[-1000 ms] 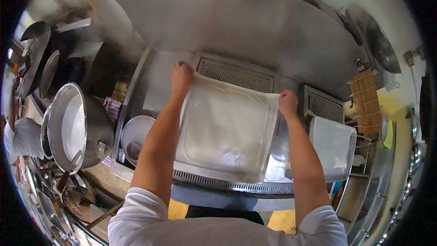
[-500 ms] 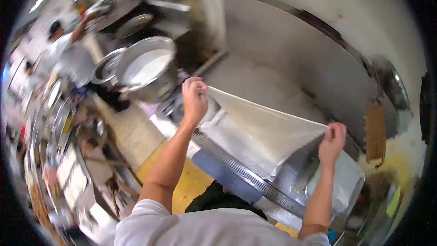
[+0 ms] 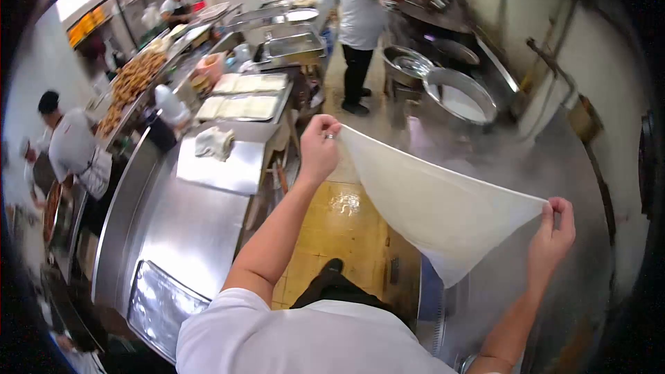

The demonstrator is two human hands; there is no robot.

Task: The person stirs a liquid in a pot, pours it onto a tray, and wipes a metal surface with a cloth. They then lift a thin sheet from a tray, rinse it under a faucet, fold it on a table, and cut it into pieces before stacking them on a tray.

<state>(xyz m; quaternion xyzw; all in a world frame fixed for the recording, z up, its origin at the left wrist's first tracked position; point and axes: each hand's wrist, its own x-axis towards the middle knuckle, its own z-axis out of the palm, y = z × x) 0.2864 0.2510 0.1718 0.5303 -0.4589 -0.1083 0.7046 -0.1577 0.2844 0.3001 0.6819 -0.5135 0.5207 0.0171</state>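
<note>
A thin cream-coloured sheet (image 3: 443, 208) hangs in front of me, its top edge stretched between my two hands and its lower part narrowing to a point. My left hand (image 3: 321, 147) pinches the upper left corner. On the other side, my right hand (image 3: 554, 228) grips the right corner between thumb and fingers. The sheet's lower tip overlaps the edge of the steaming metal worktop (image 3: 499, 325) in this view. Whether the sheet is cloth or food, I cannot tell.
To the left stands a steel table (image 3: 187, 215) with a shiny tray (image 3: 163, 312) and a white board (image 3: 232, 173). Trays of pale sheets (image 3: 239, 107) lie beyond. A large pot (image 3: 460, 97) of white liquid is ahead. One person (image 3: 360, 21) works at a wok; several others work farther left.
My view and body have turned left, towards the aisle. The sheet, which was over the steaming metal basin, now hangs higher at the basin's near side, still held by both hands.
</note>
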